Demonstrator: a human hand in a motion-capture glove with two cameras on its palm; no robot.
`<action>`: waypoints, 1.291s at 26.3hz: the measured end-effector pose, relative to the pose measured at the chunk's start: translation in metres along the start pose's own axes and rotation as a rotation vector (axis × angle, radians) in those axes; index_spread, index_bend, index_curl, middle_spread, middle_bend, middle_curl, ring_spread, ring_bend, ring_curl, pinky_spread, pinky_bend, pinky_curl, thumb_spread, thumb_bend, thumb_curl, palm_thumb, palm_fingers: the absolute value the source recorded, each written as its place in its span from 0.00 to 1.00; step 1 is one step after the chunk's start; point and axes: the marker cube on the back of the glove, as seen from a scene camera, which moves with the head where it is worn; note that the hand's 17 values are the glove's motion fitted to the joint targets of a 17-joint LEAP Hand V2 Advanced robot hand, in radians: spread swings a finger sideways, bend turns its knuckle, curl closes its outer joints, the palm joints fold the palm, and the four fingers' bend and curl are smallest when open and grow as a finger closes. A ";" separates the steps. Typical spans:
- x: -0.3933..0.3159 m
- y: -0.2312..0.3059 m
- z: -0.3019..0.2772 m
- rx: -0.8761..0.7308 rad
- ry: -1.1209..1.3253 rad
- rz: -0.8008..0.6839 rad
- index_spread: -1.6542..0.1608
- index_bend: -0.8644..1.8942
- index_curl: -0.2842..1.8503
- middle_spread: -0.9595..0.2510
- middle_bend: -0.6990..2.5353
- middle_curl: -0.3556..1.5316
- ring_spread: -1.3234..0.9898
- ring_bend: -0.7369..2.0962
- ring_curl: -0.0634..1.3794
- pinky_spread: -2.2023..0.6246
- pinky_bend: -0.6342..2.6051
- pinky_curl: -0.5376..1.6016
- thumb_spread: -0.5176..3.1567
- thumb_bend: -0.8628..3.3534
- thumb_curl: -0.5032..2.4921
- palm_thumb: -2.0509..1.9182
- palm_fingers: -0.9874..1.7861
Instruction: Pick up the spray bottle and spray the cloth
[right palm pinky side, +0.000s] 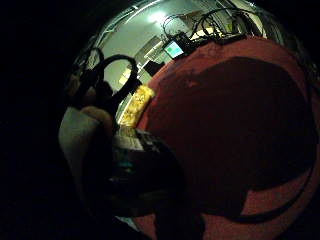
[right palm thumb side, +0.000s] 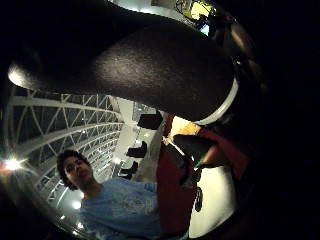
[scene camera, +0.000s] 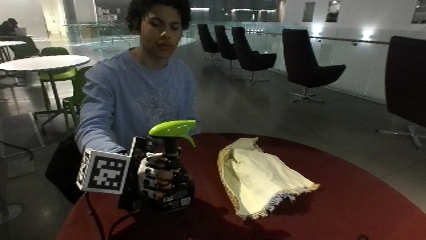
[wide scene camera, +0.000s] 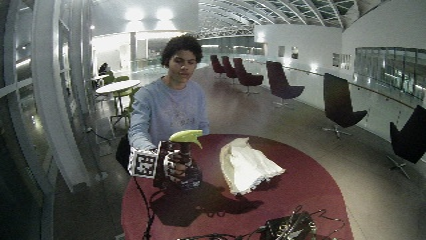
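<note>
Near the desk (scene camera: 373, 200) edge closest to the person, the gloved right hand (scene camera: 160, 177) grips the upright spray bottle (scene camera: 170, 165), its green nozzle aimed at the cream cloth (scene camera: 263, 177) spread just beside it.

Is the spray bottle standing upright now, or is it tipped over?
Upright. The spray bottle stands vertical, its green trigger head on top, with the right hand wrapped around its body beside the cloth.
</note>
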 end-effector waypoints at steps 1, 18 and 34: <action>0.000 -0.001 0.001 0.022 0.009 0.003 0.72 0.34 0.20 0.72 0.29 0.40 0.53 0.48 0.30 0.76 0.39 0.43 0.38 0.20 0.28 0.67 0.73; -0.032 -0.009 0.005 0.035 0.306 -0.099 0.77 0.36 0.25 0.70 0.32 0.43 0.51 0.48 0.32 0.71 0.37 0.43 0.37 0.21 0.32 0.74 0.81; -0.090 -0.049 0.010 -0.261 0.740 -0.121 0.78 0.36 0.27 0.70 0.33 0.44 0.51 0.49 0.33 0.70 0.37 0.44 0.36 0.20 0.34 0.74 0.81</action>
